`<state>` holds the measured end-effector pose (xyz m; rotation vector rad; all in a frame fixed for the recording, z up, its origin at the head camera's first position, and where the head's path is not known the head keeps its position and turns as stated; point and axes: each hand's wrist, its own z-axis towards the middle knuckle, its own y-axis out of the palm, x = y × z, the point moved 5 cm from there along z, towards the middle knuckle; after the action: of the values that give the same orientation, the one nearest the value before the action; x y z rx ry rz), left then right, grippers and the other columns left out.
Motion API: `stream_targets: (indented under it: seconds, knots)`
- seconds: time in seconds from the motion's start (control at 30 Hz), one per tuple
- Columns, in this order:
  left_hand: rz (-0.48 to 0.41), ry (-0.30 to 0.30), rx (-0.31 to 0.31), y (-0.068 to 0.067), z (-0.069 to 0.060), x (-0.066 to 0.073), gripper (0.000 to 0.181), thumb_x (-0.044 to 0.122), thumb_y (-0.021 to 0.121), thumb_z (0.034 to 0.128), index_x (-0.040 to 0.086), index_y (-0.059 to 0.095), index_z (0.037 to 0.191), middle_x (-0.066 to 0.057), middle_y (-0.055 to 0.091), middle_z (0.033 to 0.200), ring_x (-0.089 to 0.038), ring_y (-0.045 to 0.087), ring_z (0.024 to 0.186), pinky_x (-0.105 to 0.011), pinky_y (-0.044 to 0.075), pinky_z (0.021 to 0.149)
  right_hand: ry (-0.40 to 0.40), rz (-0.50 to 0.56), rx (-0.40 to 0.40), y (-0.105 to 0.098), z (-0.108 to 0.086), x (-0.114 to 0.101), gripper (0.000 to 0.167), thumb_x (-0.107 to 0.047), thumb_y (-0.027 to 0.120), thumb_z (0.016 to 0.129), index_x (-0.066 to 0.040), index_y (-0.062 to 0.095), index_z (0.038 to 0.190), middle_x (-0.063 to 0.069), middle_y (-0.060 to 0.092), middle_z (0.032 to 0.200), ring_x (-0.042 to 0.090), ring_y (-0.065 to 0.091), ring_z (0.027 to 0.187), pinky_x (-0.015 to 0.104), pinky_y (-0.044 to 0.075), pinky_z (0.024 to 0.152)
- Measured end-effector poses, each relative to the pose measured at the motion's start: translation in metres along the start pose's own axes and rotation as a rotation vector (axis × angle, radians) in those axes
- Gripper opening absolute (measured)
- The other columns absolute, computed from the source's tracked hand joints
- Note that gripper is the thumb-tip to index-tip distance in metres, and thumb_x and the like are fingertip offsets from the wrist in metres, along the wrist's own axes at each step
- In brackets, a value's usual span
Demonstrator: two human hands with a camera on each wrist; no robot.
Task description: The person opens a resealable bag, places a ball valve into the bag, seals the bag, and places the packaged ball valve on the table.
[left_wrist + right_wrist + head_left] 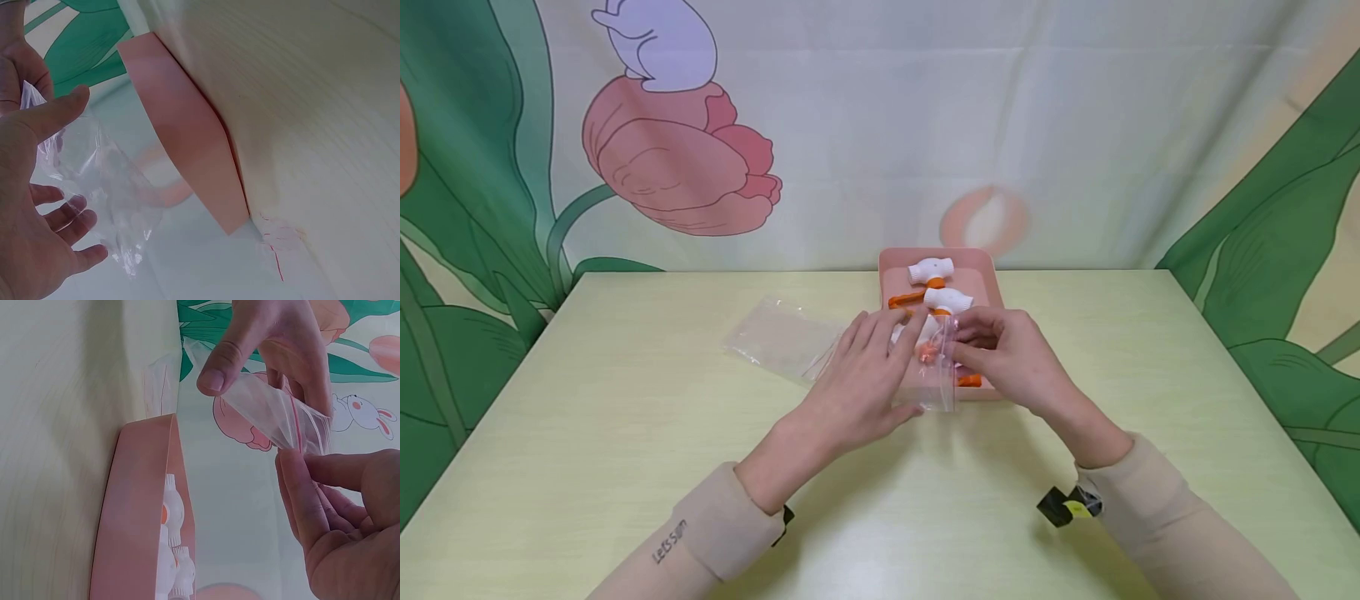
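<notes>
My right hand (1018, 358) pinches the zip edge of a clear plastic bag (269, 412) between thumb and fingers, above a pink tray (992, 279). My left hand (857, 387) is spread against the bag, fingers extended and thumb apart, as the left wrist view also shows the hand (37, 219) beside the film. In the tray lie several white fittings (931, 270) with orange handles (907, 300). Part of the tray and its contents is hidden behind the bag and hands.
Another clear bag (782, 333) lies flat on the table (625, 417), left of the tray. Behind the table's far edge hangs a curtain (865, 125) printed with flowers, leaves and a rabbit.
</notes>
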<state>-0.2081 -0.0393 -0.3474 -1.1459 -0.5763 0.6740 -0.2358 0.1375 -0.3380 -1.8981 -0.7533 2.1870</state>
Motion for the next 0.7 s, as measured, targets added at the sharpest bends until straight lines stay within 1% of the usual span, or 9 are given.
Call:
stream_targets:
  seconds: [0.13,0.23,0.33,0.4,0.47,0.53,0.63,0.7]
  knots:
    - [0.021,0.004,0.015,0.0,0.0,0.0,0.112,0.042,0.09,0.0791,0.001,0.023,0.16,-0.019,0.043,0.148,-0.034,0.035,0.139,-0.047,0.025,0.119,-0.023,-0.039,0.019,0.0,-0.001,0.0,0.023,-0.004,0.073,0.093,0.0,0.068,0.115,0.011,0.072,0.102,0.024,0.07,0.092,0.028,0.059,0.076]
    - [0.041,-0.001,0.026,0.0,0.0,0.0,0.112,0.042,0.09,0.0785,0.001,0.025,0.16,-0.018,0.044,0.144,-0.033,0.037,0.136,-0.047,0.03,0.116,-0.062,-0.084,0.039,0.0,-0.002,-0.004,0.028,-0.002,0.075,0.091,0.0,0.062,0.115,0.01,0.068,0.101,0.023,0.067,0.091,0.026,0.057,0.077]
    - [0.068,-0.014,0.019,-0.001,0.0,0.0,0.111,0.044,0.089,0.0792,0.002,0.026,0.16,-0.018,0.045,0.144,-0.034,0.039,0.135,-0.049,0.032,0.114,-0.099,-0.14,0.058,0.0,-0.004,-0.008,0.026,-0.002,0.077,0.088,-0.002,0.059,0.106,0.008,0.062,0.092,0.022,0.06,0.082,0.025,0.051,0.07]
    - [0.082,-0.023,0.013,-0.002,0.0,0.001,0.109,0.045,0.088,0.0795,0.002,0.028,0.16,-0.018,0.046,0.143,-0.034,0.039,0.134,-0.05,0.033,0.113,-0.107,-0.165,0.05,0.0,-0.005,-0.009,0.021,-0.003,0.079,0.086,-0.004,0.061,0.097,0.006,0.059,0.085,0.022,0.055,0.077,0.026,0.047,0.064]
    - [0.094,-0.032,0.006,-0.002,0.0,0.002,0.108,0.045,0.088,0.0795,0.003,0.029,0.16,-0.017,0.047,0.142,-0.034,0.04,0.133,-0.05,0.035,0.111,-0.098,-0.179,0.023,0.0,-0.005,-0.01,0.016,-0.005,0.079,0.086,-0.006,0.063,0.09,0.004,0.058,0.078,0.021,0.052,0.072,0.026,0.042,0.059]
    - [0.102,-0.036,0.001,-0.004,0.0,0.003,0.108,0.045,0.088,0.0794,0.003,0.03,0.159,-0.017,0.047,0.142,-0.033,0.041,0.132,-0.05,0.036,0.11,-0.075,-0.178,-0.014,0.001,-0.005,-0.01,0.012,-0.006,0.079,0.087,-0.008,0.067,0.086,0.003,0.057,0.074,0.019,0.052,0.069,0.025,0.041,0.056]
    - [0.122,-0.035,-0.005,-0.005,0.0,0.005,0.106,0.045,0.087,0.08,0.003,0.031,0.159,-0.017,0.047,0.142,-0.033,0.042,0.13,-0.049,0.036,0.109,-0.03,-0.177,-0.051,0.002,-0.004,-0.009,0.006,-0.009,0.078,0.089,-0.007,0.072,0.09,0.003,0.057,0.073,0.019,0.05,0.065,0.025,0.038,0.053]
    - [0.133,-0.03,-0.004,-0.006,0.001,0.007,0.105,0.045,0.087,0.0801,0.003,0.032,0.159,-0.017,0.047,0.141,-0.033,0.042,0.129,-0.049,0.036,0.109,-0.007,-0.168,-0.065,0.002,-0.004,-0.009,0.007,-0.011,0.078,0.09,-0.006,0.074,0.093,0.003,0.059,0.072,0.019,0.051,0.064,0.024,0.039,0.052]
